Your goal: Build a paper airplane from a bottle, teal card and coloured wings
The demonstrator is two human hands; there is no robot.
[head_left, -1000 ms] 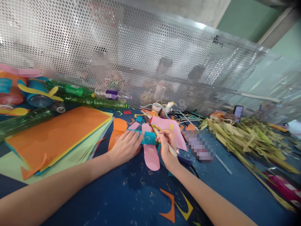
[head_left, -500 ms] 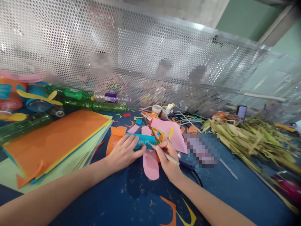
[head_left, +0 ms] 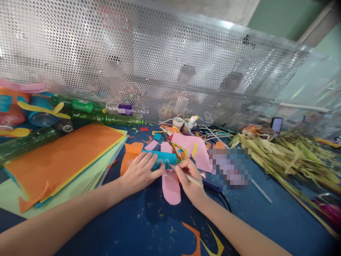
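A bottle wrapped in blue paper lies crosswise in front of me, a bit of green at its right end. Pale marks show on the blue. Pink rounded paper pieces stick out from it like wings, and orange paper covers its left end. My left hand is laid over the left half, fingers on top and thumb along the near side, holding it. A slim white pen is pinched in my right hand, its tip at the blue paper. Yellow-handled pliers lie just behind.
Orange, yellow and pale green sheets are stacked at left, near green plastic bottles. Pink sheet and paper scraps lie behind my right hand. A blue corded tool sits beside it; dry corn husks spread at right. A perforated metal screen stands behind.
The pen tip has shifted very slightly along the blue paper, and the pale marks there look a little fuller. My left hand has stayed in place.
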